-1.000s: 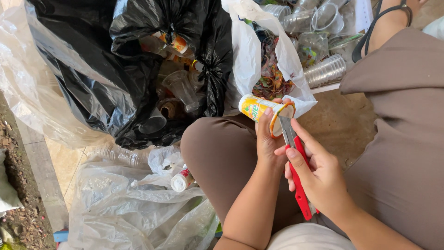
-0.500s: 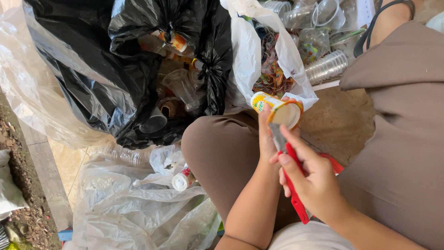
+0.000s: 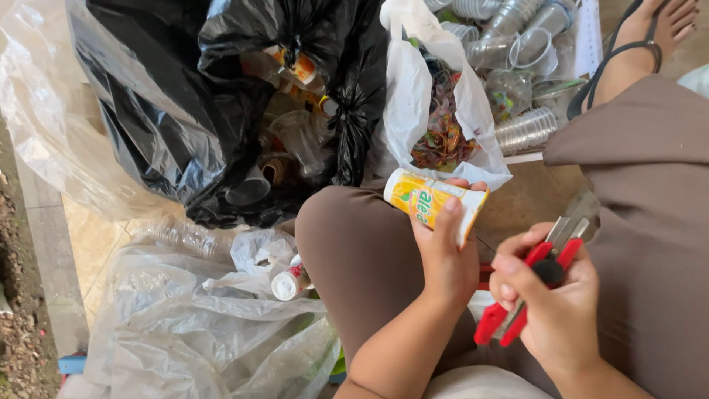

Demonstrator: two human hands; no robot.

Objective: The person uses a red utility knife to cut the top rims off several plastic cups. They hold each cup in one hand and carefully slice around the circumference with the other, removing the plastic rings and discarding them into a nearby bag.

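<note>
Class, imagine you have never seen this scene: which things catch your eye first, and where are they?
At centre, the left hand grips a yellow and white cup above the knee. Lower right, the right hand holds red-handled scissors. Upper left, an open black bag is stuffed with used cups, and clear cups lie stacked at top right.

The person wears taupe-brown trousers [image 3: 362,251] of plain, smooth cloth and a pale, off-white top [image 3: 480,384]. Both forearms are bare, with no sleeves, rings or watch showing.
</note>
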